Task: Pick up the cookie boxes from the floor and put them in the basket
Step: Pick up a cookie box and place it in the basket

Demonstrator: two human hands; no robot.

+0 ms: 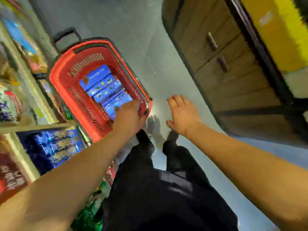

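Note:
A red plastic basket (66, 77) stands on the grey floor ahead of me, left of centre. Several blue cookie boxes (103, 87) lie packed side by side inside it. My left hand (130, 114) reaches over the basket's near right corner, its fingers curled down onto the nearest blue box; whether it grips the box or only touches it is unclear. Out to the right of the basket, my right hand (181, 112) hovers above the bare floor with spread fingers and nothing in it. No box is visible on the floor.
Store shelves (25, 100) full of packaged goods run along the left, with blue packs low down. A brown wooden cabinet (221, 64) with drawer handles stands on the right. My dark-trousered legs and shoes (145, 137) are just behind the basket. The aisle floor (141, 30) runs between them.

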